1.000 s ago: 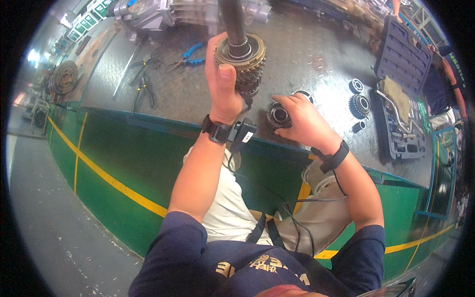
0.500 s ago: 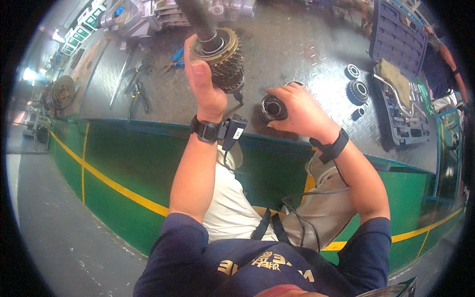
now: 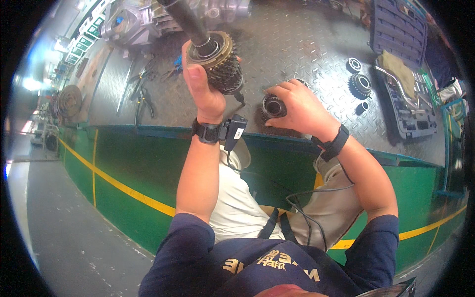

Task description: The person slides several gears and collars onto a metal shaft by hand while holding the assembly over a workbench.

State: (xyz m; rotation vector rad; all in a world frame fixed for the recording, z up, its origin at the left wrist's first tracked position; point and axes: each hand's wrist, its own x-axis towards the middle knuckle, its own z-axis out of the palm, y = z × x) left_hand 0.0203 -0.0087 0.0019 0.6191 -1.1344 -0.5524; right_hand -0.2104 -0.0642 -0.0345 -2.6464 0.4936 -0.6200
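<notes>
My left hand [image 3: 204,94] is wrapped round a gear shaft [image 3: 222,69], held tilted above the metal bench. Toothed gears and a brass-coloured ring sit on it, and its long dark end runs up out of view. The thin lower end points down toward the bench top. To the right, my right hand [image 3: 303,105] curls over a small dark gear [image 3: 272,106] at the bench's near edge, thumb and fingers round its sides. Its hollow centre shows, while the palm hides part of it. Both wrists wear black straps.
A bearing [image 3: 354,64], a larger gear [image 3: 360,85] and a small ring [image 3: 362,107] lie right of my right hand. Beyond them is an open tool case [image 3: 403,111] with a cloth. Pliers [image 3: 143,104] rest at left; a metal gearbox housing [image 3: 148,24] stands behind.
The gear shaft leans slightly more, its upper end further left. My right hand stays on the small gear. The whole view has shifted a little.
</notes>
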